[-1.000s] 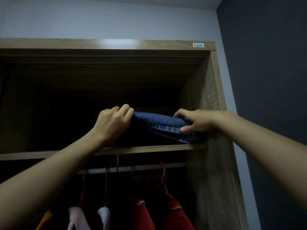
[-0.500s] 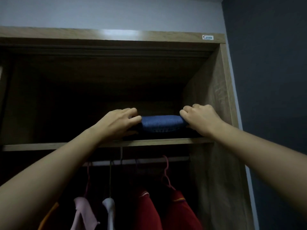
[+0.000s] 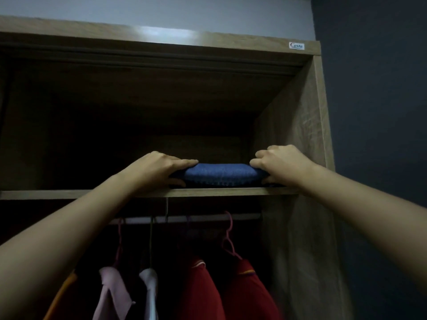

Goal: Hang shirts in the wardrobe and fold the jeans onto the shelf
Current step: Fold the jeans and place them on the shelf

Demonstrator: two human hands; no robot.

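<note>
Jeans (image 3: 223,173), folded into a flat blue bundle, lie on the upper shelf (image 3: 69,194) of the wardrobe (image 3: 298,125), toward its right end and close behind the front edge. The long axis of the bundle runs left to right, parallel to that edge, and a rounded fold faces outward toward the person. The left hand (image 3: 157,168) grips the left end of the jeans, fingers laid over the top and thumb tucked under at the front. The right hand (image 3: 282,165) grips the right end the same way, knuckles bent over the top and thumb below, close to the wardrobe's right side panel. Both forearms reach up from the lower corners of the view. Behind the bundle the compartment is too dark to make out.

Under the shelf a pale rail (image 3: 203,218) spans the opening, and shirts hang from it on hangers: two red ones (image 3: 201,289) on the right, a white one (image 3: 150,289) and a pink one (image 3: 113,292) further left. A small label (image 3: 296,45) sits on the top board's right corner, and a dark wall (image 3: 374,112) stands right of the wardrobe.
</note>
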